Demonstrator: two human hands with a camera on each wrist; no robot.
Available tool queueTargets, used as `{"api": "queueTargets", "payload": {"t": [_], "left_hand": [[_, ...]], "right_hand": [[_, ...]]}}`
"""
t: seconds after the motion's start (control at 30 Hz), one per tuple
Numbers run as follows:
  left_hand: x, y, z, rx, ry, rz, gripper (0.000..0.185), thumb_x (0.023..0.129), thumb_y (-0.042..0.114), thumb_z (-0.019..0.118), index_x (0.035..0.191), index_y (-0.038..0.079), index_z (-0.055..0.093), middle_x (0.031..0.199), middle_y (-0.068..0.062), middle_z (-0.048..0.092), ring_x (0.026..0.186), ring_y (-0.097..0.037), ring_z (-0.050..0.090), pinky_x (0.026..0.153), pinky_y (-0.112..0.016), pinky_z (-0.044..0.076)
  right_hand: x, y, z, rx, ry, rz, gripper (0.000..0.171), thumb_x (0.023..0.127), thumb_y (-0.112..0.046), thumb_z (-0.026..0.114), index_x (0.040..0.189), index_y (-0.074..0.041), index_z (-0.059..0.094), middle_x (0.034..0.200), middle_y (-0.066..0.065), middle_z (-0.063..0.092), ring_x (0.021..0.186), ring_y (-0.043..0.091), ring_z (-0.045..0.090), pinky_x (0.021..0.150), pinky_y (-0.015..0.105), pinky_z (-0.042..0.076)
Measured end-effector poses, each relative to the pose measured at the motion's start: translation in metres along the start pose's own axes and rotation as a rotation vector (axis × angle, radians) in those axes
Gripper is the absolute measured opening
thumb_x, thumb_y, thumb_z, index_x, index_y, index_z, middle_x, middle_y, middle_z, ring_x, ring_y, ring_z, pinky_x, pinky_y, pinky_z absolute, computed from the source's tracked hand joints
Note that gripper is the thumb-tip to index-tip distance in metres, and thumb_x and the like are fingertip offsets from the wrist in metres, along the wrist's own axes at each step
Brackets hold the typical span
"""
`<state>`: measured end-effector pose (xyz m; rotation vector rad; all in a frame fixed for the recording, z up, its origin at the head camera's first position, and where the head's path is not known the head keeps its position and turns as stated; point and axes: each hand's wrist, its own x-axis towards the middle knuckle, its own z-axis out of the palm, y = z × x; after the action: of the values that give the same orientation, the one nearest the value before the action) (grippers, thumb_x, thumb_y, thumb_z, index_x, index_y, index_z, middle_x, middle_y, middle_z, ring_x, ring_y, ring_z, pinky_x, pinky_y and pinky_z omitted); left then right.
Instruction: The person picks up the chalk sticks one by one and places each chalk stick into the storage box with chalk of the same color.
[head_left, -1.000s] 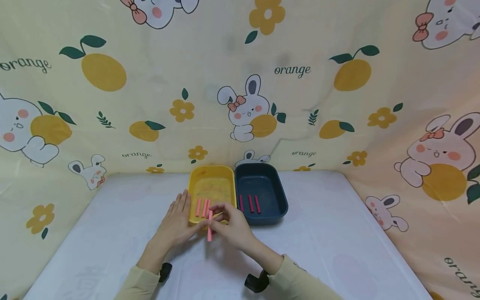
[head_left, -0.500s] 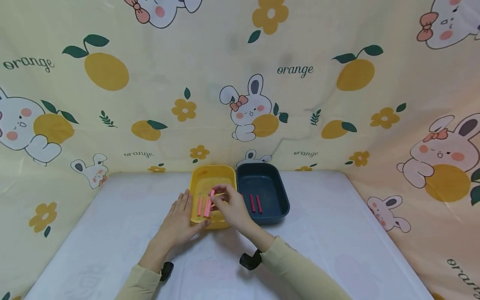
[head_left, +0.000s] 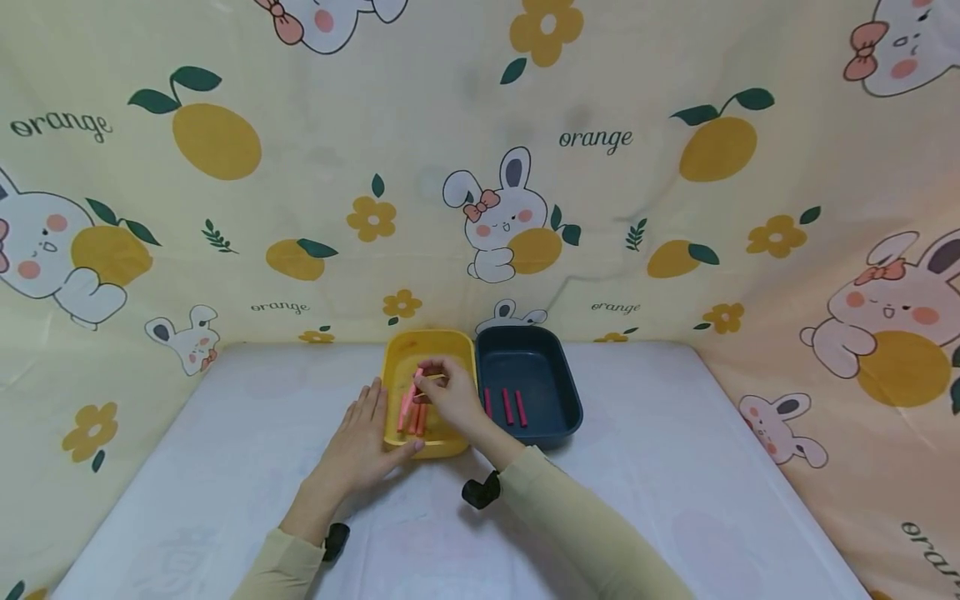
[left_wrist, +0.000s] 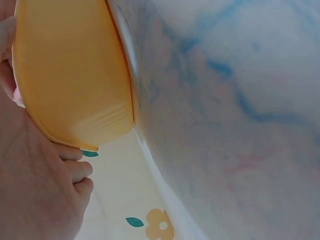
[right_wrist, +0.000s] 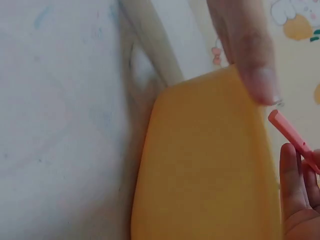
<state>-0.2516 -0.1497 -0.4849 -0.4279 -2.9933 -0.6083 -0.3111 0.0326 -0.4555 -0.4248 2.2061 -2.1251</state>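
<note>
- Right hand (head_left: 448,392) over the yellow tray (head_left: 396,360), fingers curled, pinching one pink stick (right_wrist: 292,138) above the tray's inside; stick end poking out past the fingertips in the right wrist view.
- Left hand (head_left: 358,446) flat on the white tablecloth (head_left: 645,467), fingers straight and relaxed, holding nothing, pressed against the yellow tray's left wall and near corner; thumb tip touching the tray's front edge.
- Several more pink sticks (head_left: 411,412) lying side by side on the yellow tray's floor, just under the right hand, partly hidden by it; exact count not readable.
- Dark blue tray (head_left: 558,367) right beside the yellow one, walls touching; three red sticks (head_left: 507,406) lying parallel in its near half, apart from either hand.
- Both trays at the table's far middle, close to the yellow backdrop cloth (head_left: 300,167) printed with rabbits and oranges.
- Beige sleeves on both forearms, a black wrist mount (head_left: 480,490) showing under the right one.
</note>
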Motion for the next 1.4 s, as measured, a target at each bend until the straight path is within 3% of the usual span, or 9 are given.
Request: {"api": "queueTargets", "payload": {"t": [0.23, 0.5, 0.9, 1.13, 1.4], "left_hand": [[0.0, -0.001, -0.001, 0.003, 0.008, 0.006, 0.117, 0.092, 0.075, 0.056, 0.161, -0.011, 0.016, 0.171, -0.027, 0.007, 0.158, -0.044, 0.011, 0.128, -0.056, 0.017], [0.0, -0.001, -0.001, -0.007, -0.001, 0.005, 0.117, 0.092, 0.076, 0.055, 0.161, -0.011, 0.015, 0.171, -0.027, 0.007, 0.158, -0.044, 0.01, 0.127, -0.057, 0.016], [-0.001, -0.002, 0.0, -0.002, 0.01, 0.018, 0.117, 0.093, 0.076, 0.055, 0.162, -0.01, 0.015, 0.171, -0.027, 0.007, 0.158, -0.044, 0.011, 0.127, -0.058, 0.017], [0.0, -0.001, -0.001, -0.007, 0.001, 0.007, 0.118, 0.092, 0.076, 0.056, 0.162, -0.009, 0.014, 0.171, -0.026, 0.007, 0.158, -0.044, 0.01, 0.127, -0.058, 0.016], [-0.001, -0.001, -0.002, -0.005, 0.004, 0.005, 0.117, 0.093, 0.076, 0.054, 0.162, -0.01, 0.014, 0.171, -0.027, 0.007, 0.158, -0.044, 0.011, 0.127, -0.058, 0.016]], "right_hand": [[0.018, 0.013, 0.004, -0.074, 0.008, 0.128, 0.026, 0.099, -0.006, 0.071, 0.123, 0.003, 0.066, 0.104, 0.01, 0.07, 0.086, 0.019, 0.075, 0.081, 0.034, 0.064], [0.032, 0.024, 0.01, -0.191, -0.015, 0.211, 0.021, 0.096, -0.01, 0.075, 0.116, -0.005, 0.073, 0.101, 0.006, 0.073, 0.085, 0.015, 0.073, 0.079, 0.028, 0.063], [0.047, 0.035, 0.014, -0.413, -0.124, 0.115, 0.021, 0.099, -0.015, 0.072, 0.12, -0.013, 0.077, 0.105, 0.0, 0.074, 0.089, 0.012, 0.069, 0.083, 0.024, 0.06], [0.052, 0.036, 0.015, -0.495, -0.154, 0.115, 0.022, 0.102, -0.018, 0.069, 0.122, -0.015, 0.077, 0.111, -0.002, 0.073, 0.091, 0.012, 0.066, 0.085, 0.024, 0.059], [0.059, 0.041, 0.018, -0.655, -0.187, 0.019, 0.025, 0.102, -0.017, 0.069, 0.126, -0.014, 0.075, 0.118, -0.001, 0.075, 0.103, 0.013, 0.067, 0.093, 0.025, 0.058]]}}
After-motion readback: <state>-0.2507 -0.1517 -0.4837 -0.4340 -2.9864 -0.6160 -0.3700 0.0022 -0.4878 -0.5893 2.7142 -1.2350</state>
